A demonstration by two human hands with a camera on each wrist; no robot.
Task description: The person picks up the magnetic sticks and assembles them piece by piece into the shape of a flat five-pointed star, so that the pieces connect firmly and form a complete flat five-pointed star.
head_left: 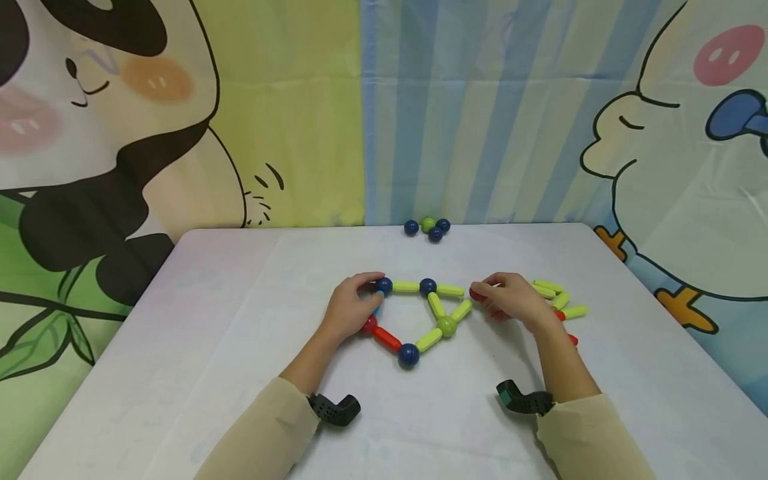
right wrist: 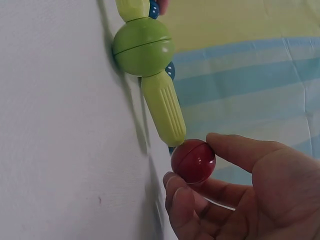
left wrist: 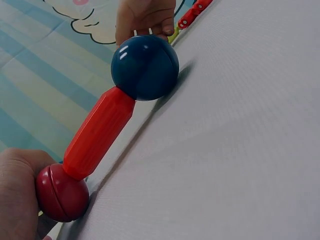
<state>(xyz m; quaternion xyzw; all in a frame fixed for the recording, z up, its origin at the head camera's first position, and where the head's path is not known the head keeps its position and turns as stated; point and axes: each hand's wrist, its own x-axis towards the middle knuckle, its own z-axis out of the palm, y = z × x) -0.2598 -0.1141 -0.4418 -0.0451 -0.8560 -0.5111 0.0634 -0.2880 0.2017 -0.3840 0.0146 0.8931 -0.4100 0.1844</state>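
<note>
A shape of magnetic building sticks and balls lies on the table, with yellow-green sticks (head_left: 406, 287), a red stick (head_left: 387, 339), dark blue balls (head_left: 409, 355), a green ball (head_left: 447, 326) and a red corner ball (left wrist: 62, 193). My left hand (head_left: 350, 305) grips its left side, fingers at the far dark blue ball (head_left: 384, 287) and thumb by a light blue stick, mostly hidden. Between thumb and fingers, my right hand (head_left: 510, 297) pinches a loose red ball (right wrist: 193, 161). That ball is right at the tip of a yellow-green stick (right wrist: 164, 107) running from the green ball.
At the table's back edge sit several spare balls, dark blue (head_left: 411, 228) and green (head_left: 428, 225). Beyond my right wrist lie loose yellow-green sticks (head_left: 548, 285) and red-tipped pieces (head_left: 573, 340). A printed cloth (head_left: 480, 120) hangs behind the white table (head_left: 240, 300).
</note>
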